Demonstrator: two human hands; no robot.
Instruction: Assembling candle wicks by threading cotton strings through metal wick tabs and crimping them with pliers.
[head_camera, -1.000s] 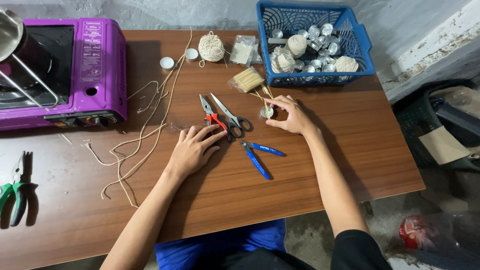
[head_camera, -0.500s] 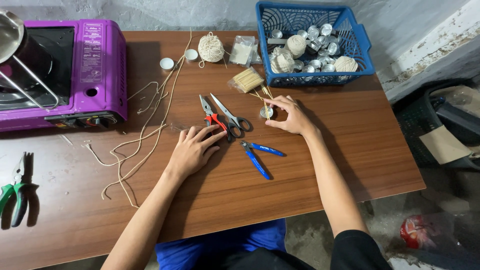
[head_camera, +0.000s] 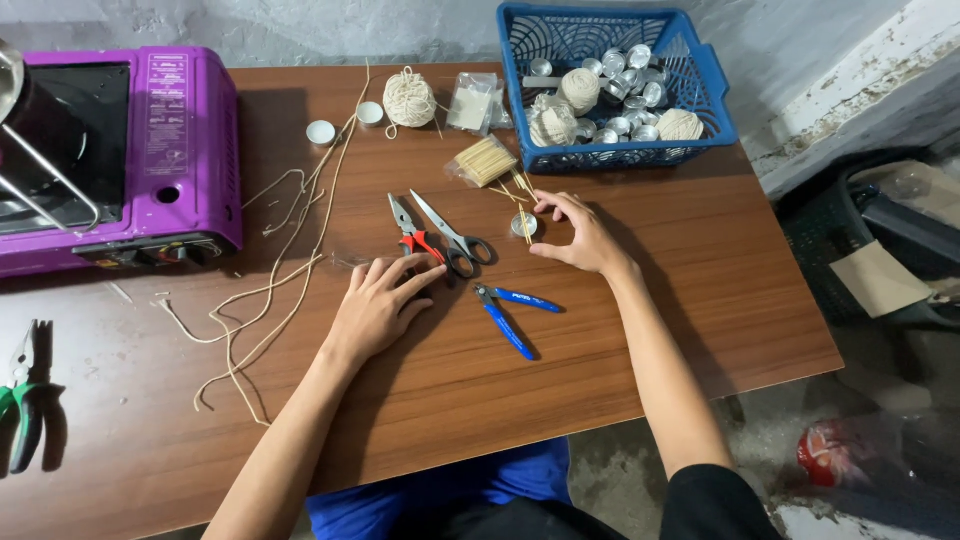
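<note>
My left hand (head_camera: 380, 300) lies flat on the brown wooden table (head_camera: 700, 300), fingers spread, its fingertips against the red-handled pliers (head_camera: 412, 232). Grey-handled scissors (head_camera: 455, 235) lie just right of the pliers. My right hand (head_camera: 585, 238) rests on the table with thumb and forefinger curved apart around a small round metal cup (head_camera: 523, 225); I cannot tell whether they touch it. Thin wooden sticks (head_camera: 487, 160) lie in a bundle just beyond the cup. Blue-handled cutters (head_camera: 510, 312) lie between my two hands.
A purple portable stove (head_camera: 150, 150) fills the far left. A blue basket (head_camera: 715, 95) with string balls and metal cups stands at the back right. Loose string (head_camera: 270, 300), a string ball (head_camera: 409, 100) and green-handled pliers (head_camera: 25, 405) lie on the table. The table edge runs at right.
</note>
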